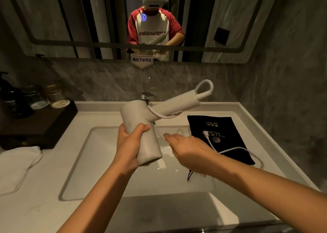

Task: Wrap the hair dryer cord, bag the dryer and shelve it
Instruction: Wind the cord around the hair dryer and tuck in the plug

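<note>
My left hand [130,142] grips the barrel of a white hair dryer [141,126] held over the sink, its handle pointing up and to the right. One loop of the white cord [228,150] wraps the handle; the rest trails right across a black drawstring bag [221,126] lying flat on the counter, and the plug [205,133] rests on the bag. My right hand [187,147] hovers just right of the barrel with fingers extended, at the cord; whether it pinches the cord is hidden.
A white sink basin [99,163] lies below my hands, with a chrome faucet [146,96] behind the dryer. A dark wooden tray [35,125] with glasses and bottles stands at left. A white towel [17,163] lies on the left counter. A mirror fills the wall ahead.
</note>
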